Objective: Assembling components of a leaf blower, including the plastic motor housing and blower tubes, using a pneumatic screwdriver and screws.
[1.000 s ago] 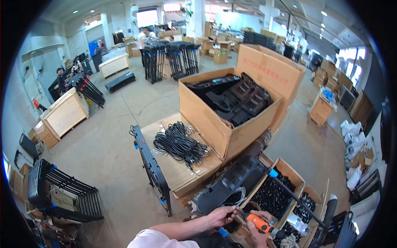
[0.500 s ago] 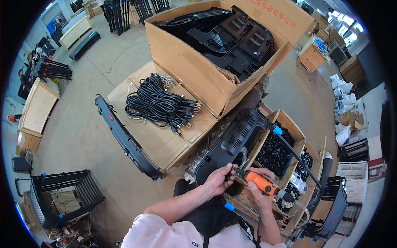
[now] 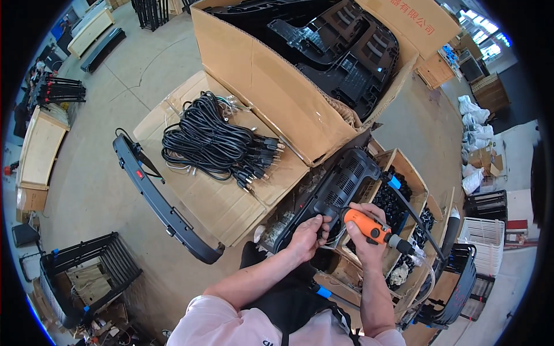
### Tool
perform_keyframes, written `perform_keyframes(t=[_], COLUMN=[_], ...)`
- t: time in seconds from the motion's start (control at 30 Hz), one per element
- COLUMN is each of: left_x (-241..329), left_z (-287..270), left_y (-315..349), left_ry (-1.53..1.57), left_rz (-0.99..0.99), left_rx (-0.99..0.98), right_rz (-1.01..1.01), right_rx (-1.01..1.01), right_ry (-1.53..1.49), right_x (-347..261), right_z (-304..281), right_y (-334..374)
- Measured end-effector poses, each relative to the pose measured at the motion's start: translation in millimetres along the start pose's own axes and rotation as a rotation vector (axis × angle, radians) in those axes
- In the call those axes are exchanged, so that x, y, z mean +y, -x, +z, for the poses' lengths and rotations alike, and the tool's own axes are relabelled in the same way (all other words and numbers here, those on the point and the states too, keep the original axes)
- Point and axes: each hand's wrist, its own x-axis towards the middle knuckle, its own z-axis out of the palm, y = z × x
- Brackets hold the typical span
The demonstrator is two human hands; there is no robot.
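Observation:
My right hand (image 3: 370, 249) is wrapped round an orange power screwdriver (image 3: 362, 224), with a clear hose trailing from its rear end. The driver's nose points left, over a long black plastic housing with vent slots (image 3: 345, 180) lying in front of me. Close beside the nose, the fingers of my left hand (image 3: 306, 237) are curled and pinched together at the housing's near part. Whatever those fingers hold is too small to make out. The tool's tip is hidden against the dark plastic.
A wooden tray (image 3: 424, 187) of small black parts stands at the right. Bundled black power cords (image 3: 210, 132) lie on a cardboard surface (image 3: 225, 213) at the left. Behind stands a large carton (image 3: 259, 86) of black plastic shells. A black curved frame (image 3: 156, 199) leans against the cardboard.
The driver and my right hand have shifted slightly right and up in view. My left hand has moved a little away from the driver's nose. The whole view has tilted.

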Motion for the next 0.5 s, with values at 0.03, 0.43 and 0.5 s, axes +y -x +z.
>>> perform_keyframes(t=[0.03,0.43,0.5], left_x=[-1,3,3], left_z=[1,1,0], left_y=[-1,0,0], left_ry=[-0.012,0.012,0.016], left_rz=[0.014,0.017,0.022], left_rx=[-0.008,-0.063,-0.071], right_rz=[0.012,0.026,0.063], right_rx=[-0.005,-0.06,-0.065], right_ry=[0.004,0.149,0.144], right_x=[4,17,16], right_z=[1,18,22], right_y=[-3,-32,-35])
